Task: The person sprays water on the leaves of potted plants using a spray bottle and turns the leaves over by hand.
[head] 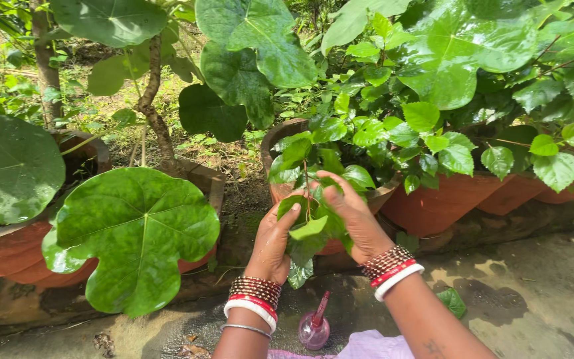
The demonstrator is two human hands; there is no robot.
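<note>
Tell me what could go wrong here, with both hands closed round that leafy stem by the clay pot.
The thin stem is pinched between the left hand and right hand; a hard pull might snap it or strip its leaves. The pink spray bottle stands right under the wrists, so a dropped forearm could tip it. The ground looks wet, perhaps slippery.

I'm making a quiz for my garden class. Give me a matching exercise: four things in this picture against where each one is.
Things:
1. left hand
2. spray bottle
3. big lobed leaf
4. fallen leaf

Places:
A. wet ground right of the right forearm
B. far left, over a clay pot
C. on the ground between the wrists
D. holding a leafy stem

Pairs: 1-D, 2-C, 3-B, 4-A
</note>
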